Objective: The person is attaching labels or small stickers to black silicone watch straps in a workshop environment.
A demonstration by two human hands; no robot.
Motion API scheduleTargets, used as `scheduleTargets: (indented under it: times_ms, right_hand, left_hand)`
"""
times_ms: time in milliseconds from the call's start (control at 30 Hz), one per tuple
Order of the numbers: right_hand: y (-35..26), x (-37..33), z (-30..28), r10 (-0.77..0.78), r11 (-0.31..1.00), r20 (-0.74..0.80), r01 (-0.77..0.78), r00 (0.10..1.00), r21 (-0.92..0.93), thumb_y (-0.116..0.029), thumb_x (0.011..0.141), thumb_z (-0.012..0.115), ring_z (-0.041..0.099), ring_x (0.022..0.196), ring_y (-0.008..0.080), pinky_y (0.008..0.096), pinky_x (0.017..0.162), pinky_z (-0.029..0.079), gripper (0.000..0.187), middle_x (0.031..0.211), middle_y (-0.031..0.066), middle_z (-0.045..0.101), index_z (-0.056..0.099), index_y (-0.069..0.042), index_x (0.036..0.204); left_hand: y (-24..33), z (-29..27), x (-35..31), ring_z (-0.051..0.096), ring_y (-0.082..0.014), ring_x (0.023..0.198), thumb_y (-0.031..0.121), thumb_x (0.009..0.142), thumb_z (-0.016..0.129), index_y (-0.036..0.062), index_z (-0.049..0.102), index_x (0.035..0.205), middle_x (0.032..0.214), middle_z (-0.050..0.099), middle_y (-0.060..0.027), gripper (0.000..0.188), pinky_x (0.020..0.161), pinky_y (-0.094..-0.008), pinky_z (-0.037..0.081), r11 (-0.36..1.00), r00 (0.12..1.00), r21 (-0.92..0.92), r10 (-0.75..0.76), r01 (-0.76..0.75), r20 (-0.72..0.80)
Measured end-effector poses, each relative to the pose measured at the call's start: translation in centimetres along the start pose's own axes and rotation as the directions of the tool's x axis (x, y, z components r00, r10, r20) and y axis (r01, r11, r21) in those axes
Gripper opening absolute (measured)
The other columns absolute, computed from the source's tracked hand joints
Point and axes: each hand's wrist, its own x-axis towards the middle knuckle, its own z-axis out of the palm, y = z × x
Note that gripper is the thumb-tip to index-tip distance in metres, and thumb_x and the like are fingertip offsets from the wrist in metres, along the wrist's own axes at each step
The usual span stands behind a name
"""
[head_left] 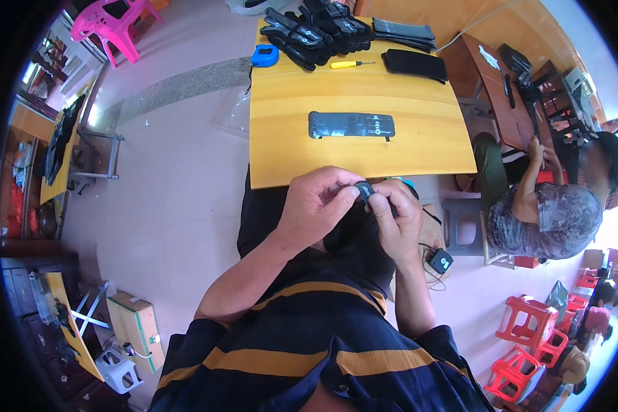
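Just off the near edge of the yellow wooden table [364, 161], both my hands pinch a small dark oval piece [365, 190] with light print on it. My left hand [321, 206] grips its left side between thumb and fingers. On its other side my right hand [396, 216] has thumb and fingertips closed. The fingers partly cover the piece, so its exact kind does not show. Beyond my hands a flat dark grey strip [343, 126] with rounded left corners and white marks lies on the table, a short tab sticking out at its lower right.
At the table's far side lie a pile of black strapped pieces [316, 33], a blue tape measure [265, 55], a yellow-handled screwdriver [350, 64], a stack of grey strips [404, 33] and a black folded piece [415, 65]. A person [549, 206] sits working at the right, beside a brown table [494, 89].
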Motion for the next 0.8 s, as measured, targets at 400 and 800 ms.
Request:
scheduleTargets:
  times_ms: [400, 800]
  right_hand:
    - [-1.6, -2.9, 0.8, 0.416, 0.589, 0.365, -0.553, 0.833, 0.589, -0.035, 0.109, 0.053, 0.048, 0.061, 0.0077, 0.0229, 0.053, 0.038, 0.036, 0.077, 0.0010, 0.057, 0.061, -0.005, 0.091]
    - [-1.5, -2.6, 0.9, 0.407, 0.560, 0.451, -0.607, 0.795, 0.564, -0.030, 0.109, 0.054, 0.049, 0.063, 0.0068, 0.0242, 0.058, 0.040, 0.034, 0.075, -0.0018, 0.057, 0.062, -0.005, 0.087]
  left_hand:
    - [2.2, -0.6, -2.0, 0.059, -0.0026, 0.066, 0.001, 0.093, 0.068, -0.0048, 0.071, 0.096, 0.078, 0.069, -0.0016, 0.007, 0.058, -0.0189, 0.047, 0.982, 0.983, -0.111, -0.142, 0.155, 0.116]
    - [1.4, -1.5, -2.0, 0.065, -0.0072, 0.067, 0.005, 0.090, 0.068, -0.0011, 0.072, 0.090, 0.079, 0.071, -0.0042, 0.008, 0.063, -0.0218, 0.054, 0.944, 0.939, -0.081, -0.304, 0.320, 0.161]
